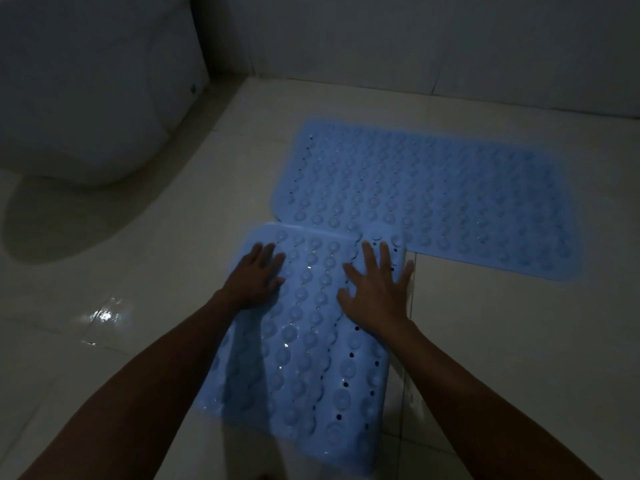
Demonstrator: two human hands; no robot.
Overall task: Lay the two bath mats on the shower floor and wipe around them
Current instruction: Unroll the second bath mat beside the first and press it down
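Two light blue rubber bath mats with round bumps and small holes lie on the pale tiled floor. The far mat (433, 199) stretches left to right near the wall. The near mat (304, 348) runs toward me, and its top right corner overlaps the far mat's lower edge. My left hand (254, 277) rests flat on the near mat's upper left part, fingers spread. On its upper right part my right hand (375, 289) presses flat, fingers splayed. Neither hand holds anything.
A white toilet (90, 88) stands at the upper left, casting a shadow on the floor. Tiled walls (415, 39) close the back. A wet, shiny patch (104, 315) shows on the floor tiles left of my left arm.
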